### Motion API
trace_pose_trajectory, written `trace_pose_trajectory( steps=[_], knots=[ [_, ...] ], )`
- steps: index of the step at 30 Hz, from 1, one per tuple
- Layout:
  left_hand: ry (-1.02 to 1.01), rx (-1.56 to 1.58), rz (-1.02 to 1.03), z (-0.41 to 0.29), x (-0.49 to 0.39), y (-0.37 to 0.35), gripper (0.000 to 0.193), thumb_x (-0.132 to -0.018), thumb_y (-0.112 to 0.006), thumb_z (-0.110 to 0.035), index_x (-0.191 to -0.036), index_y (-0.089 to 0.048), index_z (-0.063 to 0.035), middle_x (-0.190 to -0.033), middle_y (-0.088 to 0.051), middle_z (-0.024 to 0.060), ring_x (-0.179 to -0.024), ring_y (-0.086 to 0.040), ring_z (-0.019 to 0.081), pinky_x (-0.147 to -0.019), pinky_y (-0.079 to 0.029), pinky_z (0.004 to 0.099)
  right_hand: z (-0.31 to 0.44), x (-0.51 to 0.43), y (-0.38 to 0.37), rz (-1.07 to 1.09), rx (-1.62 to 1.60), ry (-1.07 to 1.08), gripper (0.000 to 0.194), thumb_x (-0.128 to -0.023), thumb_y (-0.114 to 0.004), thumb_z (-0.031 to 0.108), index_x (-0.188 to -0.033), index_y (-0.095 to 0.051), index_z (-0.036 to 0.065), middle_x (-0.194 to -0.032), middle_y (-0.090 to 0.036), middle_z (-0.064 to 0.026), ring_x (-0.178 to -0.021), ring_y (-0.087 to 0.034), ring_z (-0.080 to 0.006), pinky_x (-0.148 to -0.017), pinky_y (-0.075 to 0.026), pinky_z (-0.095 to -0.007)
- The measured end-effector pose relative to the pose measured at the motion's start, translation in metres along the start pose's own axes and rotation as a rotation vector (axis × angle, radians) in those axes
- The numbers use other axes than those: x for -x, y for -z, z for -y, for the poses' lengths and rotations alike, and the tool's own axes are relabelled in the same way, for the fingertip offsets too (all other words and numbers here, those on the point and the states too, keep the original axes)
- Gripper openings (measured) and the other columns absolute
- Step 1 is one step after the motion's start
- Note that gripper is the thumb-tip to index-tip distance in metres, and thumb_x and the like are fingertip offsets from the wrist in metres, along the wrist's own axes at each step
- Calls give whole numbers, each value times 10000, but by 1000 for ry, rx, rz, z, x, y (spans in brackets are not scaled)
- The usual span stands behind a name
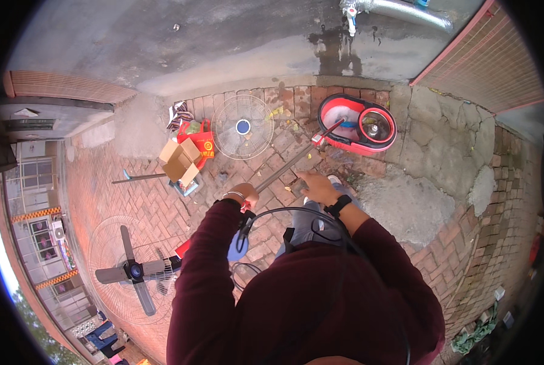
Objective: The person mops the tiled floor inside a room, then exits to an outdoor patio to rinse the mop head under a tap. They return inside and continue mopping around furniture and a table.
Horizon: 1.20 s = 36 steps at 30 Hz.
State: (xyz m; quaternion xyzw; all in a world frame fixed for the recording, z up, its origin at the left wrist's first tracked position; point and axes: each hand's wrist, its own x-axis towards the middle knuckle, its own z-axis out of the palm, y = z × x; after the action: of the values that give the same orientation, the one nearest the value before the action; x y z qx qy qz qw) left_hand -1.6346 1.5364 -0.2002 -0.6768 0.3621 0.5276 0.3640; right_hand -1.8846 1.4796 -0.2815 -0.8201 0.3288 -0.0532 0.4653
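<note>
My left hand point(245, 194), with a bangle at the wrist, is closed around the upper end of a metal mop handle point(285, 166). The handle slants away to a red mop bucket point(357, 145), where its head sits in foamy water. Beside that water is the round metal spin basket point(376, 126). My right hand point(318, 186), a black band at its wrist, is off the handle with its fingers spread, just right of it. A round wire fan guard point(243, 127) lies on the bricks left of the handle.
A stand fan with bare blades point(135, 270) is at the lower left. Left of the guard are an open cardboard box point(180, 160), a red bag point(201, 140) and a stick point(144, 176). A white tap point(352, 20) is on the wall. Black cable point(295, 209) loops before my body.
</note>
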Motion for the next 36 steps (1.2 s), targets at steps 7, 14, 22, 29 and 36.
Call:
trace_pose_trajectory(
  steps=[7,14,22,29,36],
  knots=[
    [-368,53,-169,-1,-22,-22,206,-703,-706,-191,-665,-629,-4,-595,-591,77,-493,-539,165,-493,-420,328,-89,75,62,-197,-76,-397,328,-772,-658,225,-1063,-625,78,-917,-653,-163,-875,-626,-309,-778,-491,-388],
    [-253,740,-76,85,61,-106,203,-735,-730,-128,-785,-561,-28,-570,-521,54,-445,-496,143,-391,-402,293,-124,134,71,-365,-218,-556,267,-773,-655,250,-957,-649,57,-797,-658,-137,-789,-641,-310,-689,-499,-370],
    [-334,752,-240,93,148,-168,164,-780,-689,-115,-806,-563,-14,-625,-556,22,-516,-522,105,-465,-423,260,-115,28,25,-99,-537,-631,347,-830,-600,384,-943,-650,60,-754,-652,-89,-747,-639,-211,-668,-500,-355],
    [-301,803,-173,124,252,-189,168,-788,-682,-119,-880,-600,-5,-712,-598,33,-608,-536,100,-531,-434,265,-78,-89,4,-414,-1514,-714,504,-884,-579,450,-1164,-454,50,-1012,-590,-160,-855,-619,-330,-749,-531,-478],
    [-326,1013,-190,163,216,-247,227,-787,-679,-129,-962,-638,9,-817,-655,55,-706,-568,110,-602,-462,282,-42,-91,5,-564,-1712,-474,126,-959,-482,182,-968,-467,57,-781,-575,-113,-716,-614,-277,-670,-548,-438]
  ],
)
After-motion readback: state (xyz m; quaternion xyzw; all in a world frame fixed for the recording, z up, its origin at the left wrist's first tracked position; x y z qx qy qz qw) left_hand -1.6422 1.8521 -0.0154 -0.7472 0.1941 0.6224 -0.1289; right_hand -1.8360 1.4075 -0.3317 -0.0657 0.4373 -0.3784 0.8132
